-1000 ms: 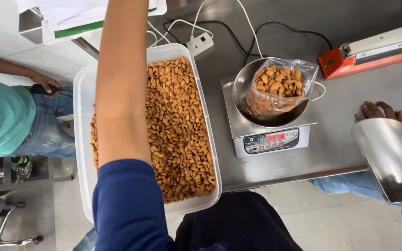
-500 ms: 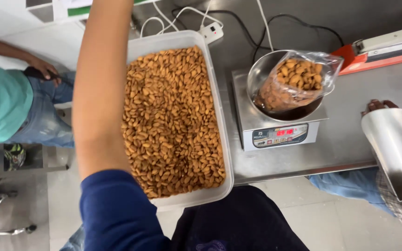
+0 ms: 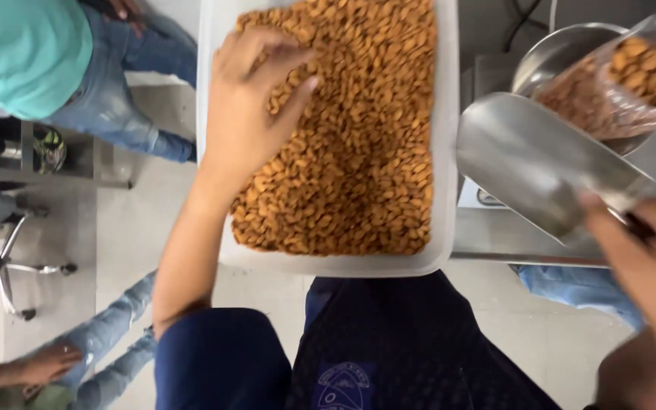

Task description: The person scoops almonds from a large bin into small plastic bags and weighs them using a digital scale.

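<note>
A white plastic tub (image 3: 442, 152) full of brown almonds (image 3: 366, 137) lies in front of me. My left hand (image 3: 248, 106) rests palm down on the almonds at the tub's left side, fingers spread, holding nothing that I can see. My right hand (image 3: 639, 243) grips the handle of a steel scoop (image 3: 540, 167), whose open end points toward the tub's right wall. Behind the scoop a clear bag of almonds (image 3: 632, 76) sits in a steel bowl (image 3: 556, 53) on a weighing scale (image 3: 487, 199).
The steel table edge (image 3: 525, 258) runs under the scoop. A person in a teal shirt and jeans (image 3: 47, 61) stands at the left. Another person's hand and jeans (image 3: 62, 364) show at the bottom left, near a chair base (image 3: 9, 266).
The view has closed in on the tub. My left hand came back from its far reach and now lies on the almonds. My right hand swung the scoop leftward, in front of the bowl.
</note>
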